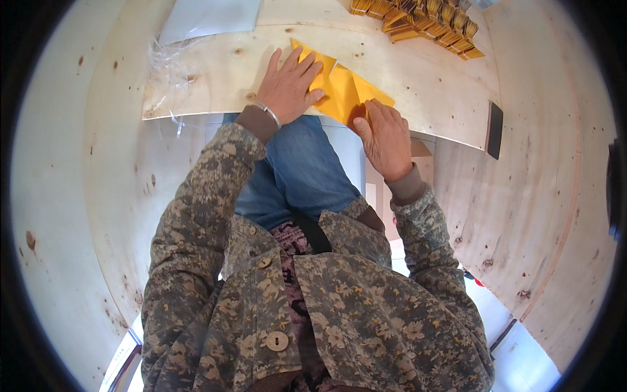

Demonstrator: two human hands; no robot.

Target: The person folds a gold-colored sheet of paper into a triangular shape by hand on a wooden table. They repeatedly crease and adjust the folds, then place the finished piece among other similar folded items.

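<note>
A yellow folded sheet of paper (339,91) lies near the front edge of the plywood table, with crease lines and flaps across it. My left hand (290,85) rests flat on its left end, fingers spread and thumb apart. At the paper's near right edge, my right hand (385,134) has its fingers curled over the sheet and the thumb close by. A shaded part of the paper shows between that thumb and the index finger. The right fingertips are partly hidden.
Bundles of yellow-brown folded pieces (434,26) stand at the far right of the plywood table (431,98). A pale flat sheet (209,19) and crumpled clear plastic (166,72) lie at the left. A dark strip (495,130) covers the table's right end.
</note>
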